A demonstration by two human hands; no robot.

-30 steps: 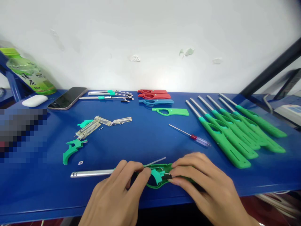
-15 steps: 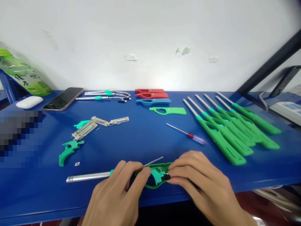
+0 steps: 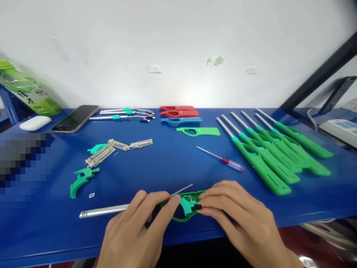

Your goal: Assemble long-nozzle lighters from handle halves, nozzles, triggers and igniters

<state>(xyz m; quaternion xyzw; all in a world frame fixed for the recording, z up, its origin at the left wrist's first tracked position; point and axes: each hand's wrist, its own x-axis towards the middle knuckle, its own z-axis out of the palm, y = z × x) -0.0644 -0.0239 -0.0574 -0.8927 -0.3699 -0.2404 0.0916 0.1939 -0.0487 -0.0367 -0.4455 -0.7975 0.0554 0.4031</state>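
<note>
A green lighter shell lies open-side up at the table's front edge, with a metal tube reaching out to the left. My left hand is closed on the shell near the base of the tube. My right hand pinches a black igniter part at the shell's right portion; the fingers partly hide it. Between both hands a teal trigger sits in the shell, with a white wire beside it. A thin clear tube sticks up past my left fingertips.
Several finished green lighters lie at right, beside a screwdriver. Red, blue and green half shells and metal tubes with wires lie along the wall. Clear fuel tanks and teal triggers are at left, near a phone.
Both hands stay on the lighter shell. The teal trigger and the shell have shifted very slightly between the fingers; the thin clear tube is nearly where it was.
</note>
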